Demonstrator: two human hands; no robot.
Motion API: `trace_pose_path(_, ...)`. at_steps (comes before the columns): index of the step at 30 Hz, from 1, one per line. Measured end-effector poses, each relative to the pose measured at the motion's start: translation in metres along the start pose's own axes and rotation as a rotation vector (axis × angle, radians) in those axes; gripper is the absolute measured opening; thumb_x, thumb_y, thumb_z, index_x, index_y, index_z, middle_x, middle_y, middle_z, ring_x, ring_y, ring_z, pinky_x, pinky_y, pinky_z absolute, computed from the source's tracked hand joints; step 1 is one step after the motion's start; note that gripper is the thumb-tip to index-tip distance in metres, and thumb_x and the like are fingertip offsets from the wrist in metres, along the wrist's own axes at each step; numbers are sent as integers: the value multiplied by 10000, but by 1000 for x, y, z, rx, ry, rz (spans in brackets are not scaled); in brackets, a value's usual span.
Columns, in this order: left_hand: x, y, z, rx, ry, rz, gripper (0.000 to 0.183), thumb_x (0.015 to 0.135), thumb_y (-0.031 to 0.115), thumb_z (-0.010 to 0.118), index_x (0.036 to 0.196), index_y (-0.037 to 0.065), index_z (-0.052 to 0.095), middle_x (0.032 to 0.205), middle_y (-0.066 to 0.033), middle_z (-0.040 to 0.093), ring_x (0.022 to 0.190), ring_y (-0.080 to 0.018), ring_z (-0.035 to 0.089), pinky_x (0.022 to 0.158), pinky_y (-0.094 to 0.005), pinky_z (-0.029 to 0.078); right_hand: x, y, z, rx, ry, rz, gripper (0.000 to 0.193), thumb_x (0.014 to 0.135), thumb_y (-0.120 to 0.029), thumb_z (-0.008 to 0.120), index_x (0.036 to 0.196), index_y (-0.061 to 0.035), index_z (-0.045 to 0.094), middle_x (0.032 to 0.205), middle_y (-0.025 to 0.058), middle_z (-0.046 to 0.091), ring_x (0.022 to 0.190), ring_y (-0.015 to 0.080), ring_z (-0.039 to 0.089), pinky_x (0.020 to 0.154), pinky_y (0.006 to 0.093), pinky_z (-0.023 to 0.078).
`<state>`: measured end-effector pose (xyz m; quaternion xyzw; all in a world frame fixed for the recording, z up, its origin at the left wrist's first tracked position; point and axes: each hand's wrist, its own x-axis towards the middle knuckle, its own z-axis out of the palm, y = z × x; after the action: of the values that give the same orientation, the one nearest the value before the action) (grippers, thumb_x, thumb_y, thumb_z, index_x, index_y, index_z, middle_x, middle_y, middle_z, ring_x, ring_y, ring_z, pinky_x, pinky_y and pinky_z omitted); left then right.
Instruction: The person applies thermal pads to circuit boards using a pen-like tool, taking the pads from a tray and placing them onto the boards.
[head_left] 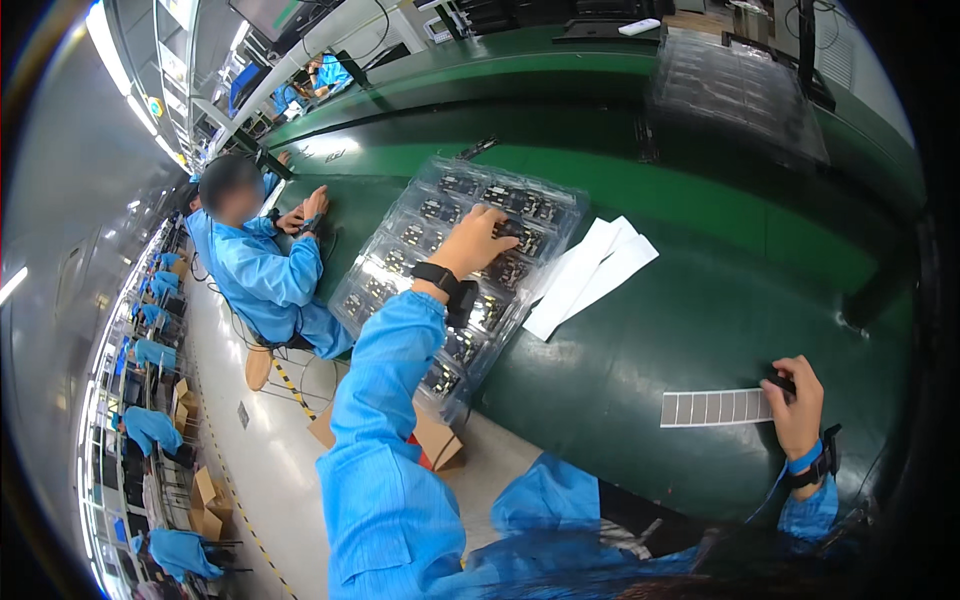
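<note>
My left hand reaches over a clear plastic tray, its fingers bent and closed at a compartment on the right side. A dark part shows by the fingertips; what they grip is mostly hidden. Small black electronic parts fill the tray's several compartments. At the right of the green table, my right hand is closed on a small black piece, only partly visible. Beneath those fingers runs the end of a white-edged strip of greyish rectangular labels, lying flat on the table.
White paper strips lie beside the tray. Stacked clear trays stand at the far right on the green table. A co-worker in blue sits to the left. An open cardboard box is below the near table edge.
</note>
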<state>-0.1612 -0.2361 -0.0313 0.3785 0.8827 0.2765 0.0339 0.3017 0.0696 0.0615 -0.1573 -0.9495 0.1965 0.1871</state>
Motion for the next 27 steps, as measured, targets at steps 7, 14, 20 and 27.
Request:
trace_pose_path(7,24,-11,-18,111,-219,280,451,824,273,822,1216,137,646,1213,-126,609,1178,-325,594,1007,-473,428,-9,37,3,338,151,299,101,963,-40,539,1014,15,606,801,19,492,744,100,466,679,259,382)
trace_pose_path(14,26,10,-56,-222,-235,211,361,781,149,858,1050,13,659,949,-120,718,893,-240,695,815,-369,544,-27,74,0,531,157,493,231,1077,-205,493,1145,-33,630,828,-42,489,643,10,301,574,202,216)
trace_pose_path(20,-13,-22,-52,-13,-384,439,259,801,142,810,1003,9,718,1146,-129,714,1098,-340,656,950,-418,513,-30,93,5,506,147,474,265,1094,-247,469,1160,-51,634,834,-47,491,632,3,283,559,200,201)
trace_pose_path(27,-13,-9,-61,69,-365,416,254,792,150,823,941,5,676,1006,-135,684,991,-346,653,869,-428,507,-31,96,5,456,179,491,272,1095,-252,463,1152,-49,635,829,-47,483,638,9,289,566,205,208)
